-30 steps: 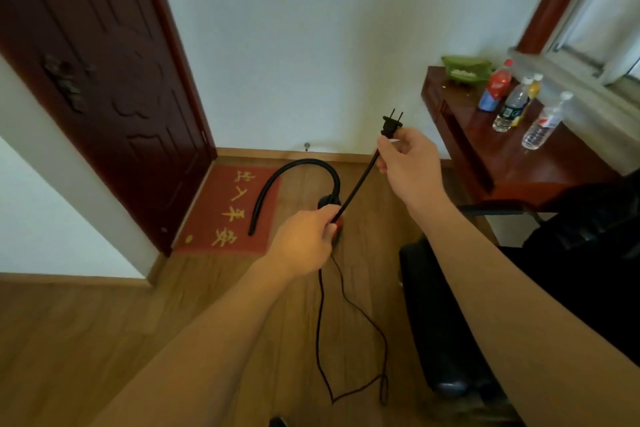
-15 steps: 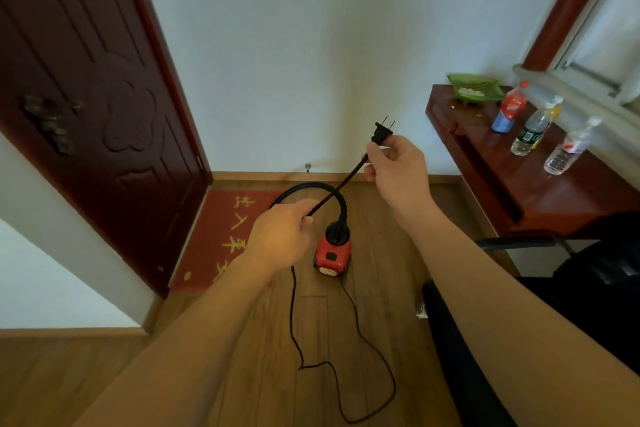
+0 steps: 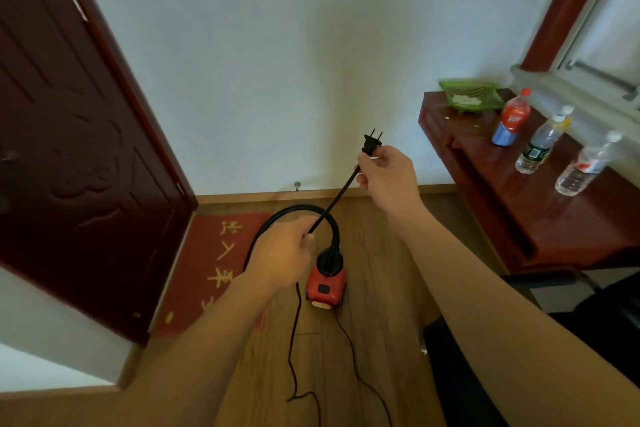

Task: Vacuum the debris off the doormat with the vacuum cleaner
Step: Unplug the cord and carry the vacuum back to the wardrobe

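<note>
The vacuum (image 3: 327, 282) is a small red canister standing on the floor (image 3: 381, 270), with the doormat (image 3: 214, 263) just to its left and its black hose (image 3: 296, 209) arching up and over toward the mat. Above the vacuum, the right hand (image 3: 388, 180) pinches the plug (image 3: 371, 144) at its base between thumb and fingers, prongs up and clear. The left hand (image 3: 284, 256) has its fingers curled round the cord (image 3: 337, 196) lower down, so the stretch between the hands runs straight. The cord looks thin, limp and light, and its slack loops on the floor nearer the person than the vacuum, where it could snag. The plug's stiff body is the place to grip, not the prongs. The vacuum looks light, and its hose bendy.
</note>
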Demonstrator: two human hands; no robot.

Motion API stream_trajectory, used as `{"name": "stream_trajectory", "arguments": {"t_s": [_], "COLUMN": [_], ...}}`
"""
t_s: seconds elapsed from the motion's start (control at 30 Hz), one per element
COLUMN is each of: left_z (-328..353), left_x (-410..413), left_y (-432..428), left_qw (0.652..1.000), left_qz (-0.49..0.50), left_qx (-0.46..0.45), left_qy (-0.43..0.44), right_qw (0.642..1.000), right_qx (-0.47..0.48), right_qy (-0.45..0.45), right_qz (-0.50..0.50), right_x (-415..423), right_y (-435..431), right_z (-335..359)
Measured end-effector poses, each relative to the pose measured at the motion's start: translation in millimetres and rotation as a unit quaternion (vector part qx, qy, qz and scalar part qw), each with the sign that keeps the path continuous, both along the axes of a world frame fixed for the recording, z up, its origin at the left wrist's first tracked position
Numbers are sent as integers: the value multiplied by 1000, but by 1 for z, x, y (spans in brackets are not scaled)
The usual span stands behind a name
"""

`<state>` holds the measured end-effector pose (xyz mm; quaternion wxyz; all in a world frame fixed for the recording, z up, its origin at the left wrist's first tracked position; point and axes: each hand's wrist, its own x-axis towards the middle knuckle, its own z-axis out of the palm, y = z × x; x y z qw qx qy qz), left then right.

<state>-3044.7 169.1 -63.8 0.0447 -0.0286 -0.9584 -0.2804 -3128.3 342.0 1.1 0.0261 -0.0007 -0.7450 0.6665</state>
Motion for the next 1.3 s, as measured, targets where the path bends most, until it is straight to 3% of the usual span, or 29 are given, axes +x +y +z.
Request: {"name": "stream_trajectory", "arguments": {"t_s": [0.27, 0.6, 0.93, 1.3], "left_z": [-22, -89, -157, -287], "left_x": [-69, -173, -302, -374], "left_y": [25, -14, -79, -72], "left_qw": [990, 966, 944, 882], "left_qz": [-1, -55, -124, -51], "left_qx": [103, 147, 131, 236], "left_qy": [-100, -205, -276, -405], "right_qw": [998, 990, 980, 959], "right_qx": [59, 128, 156, 153], "right_qy": [-18, -51, -121, -231], "right_qz": [27, 32, -4, 55], "right_x": [-87, -188, -298, -393], "right_y": [14, -25, -90, -93], "right_z": [-21, -75, -158, -298]}}
